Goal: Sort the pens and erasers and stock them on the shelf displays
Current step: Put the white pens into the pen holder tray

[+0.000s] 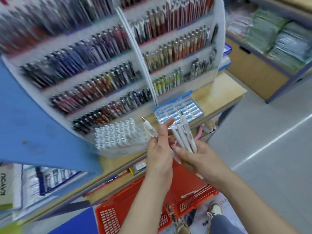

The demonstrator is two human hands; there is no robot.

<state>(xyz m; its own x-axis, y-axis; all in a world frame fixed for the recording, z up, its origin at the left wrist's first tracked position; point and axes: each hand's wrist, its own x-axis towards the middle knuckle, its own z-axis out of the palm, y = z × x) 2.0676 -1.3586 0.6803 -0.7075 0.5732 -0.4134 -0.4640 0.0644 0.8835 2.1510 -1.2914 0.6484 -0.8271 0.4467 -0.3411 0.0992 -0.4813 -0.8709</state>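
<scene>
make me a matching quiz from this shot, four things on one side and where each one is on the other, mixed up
1 single white pen
2 bunch of white pens
3 blue-and-white eraser box
4 red plastic basket

a on the wooden shelf
b in the left hand
c down by the shoes
d in the right hand

Pairs: 1-b, 2-d, 3-a, 4-c

I found motion blur across most of the view. The eraser box point(179, 108) bore blue lettering on its raised flap, which I read, with some doubt, as "PILOT". Far left of the eraser box and lower, large black letters on a white pack point(5, 183) were illegible.
</scene>
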